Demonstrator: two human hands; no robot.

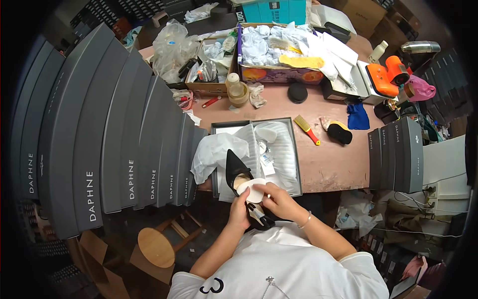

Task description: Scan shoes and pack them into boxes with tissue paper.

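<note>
The left hand (pixel 240 212) gripped a black shoe (pixel 238 177) above the open box (pixel 298 164) (paper-lined); the right hand (pixel 279 199) pinched a white pad (pixel 253 190) at its opening, not yet pressed inside.

1. Take the open shoe box (pixel 298 164) on the table (pixel 338 169) as your landmark; it sits at the table's near edge, straight ahead of you.
2. Your left hand (pixel 240 212) and right hand (pixel 279 199) meet just nearer than the box, holding a shoe (pixel 235 172) whose toe points over the box's left part, with a round pad (pixel 251 191) on it.
3. Tissue paper (pixel 216 154) spills over the box's left wall.
4. Left of the box stands a row of upright boxes (pixel 124 139).
5. Right of the box lie a brush (pixel 306 129), then a second shoe (pixel 338 132), then another stand of boxes (pixel 396 154).
6. Behind the box sit a tape roll (pixel 238 94) and a carton of insoles (pixel 279 50).
</note>
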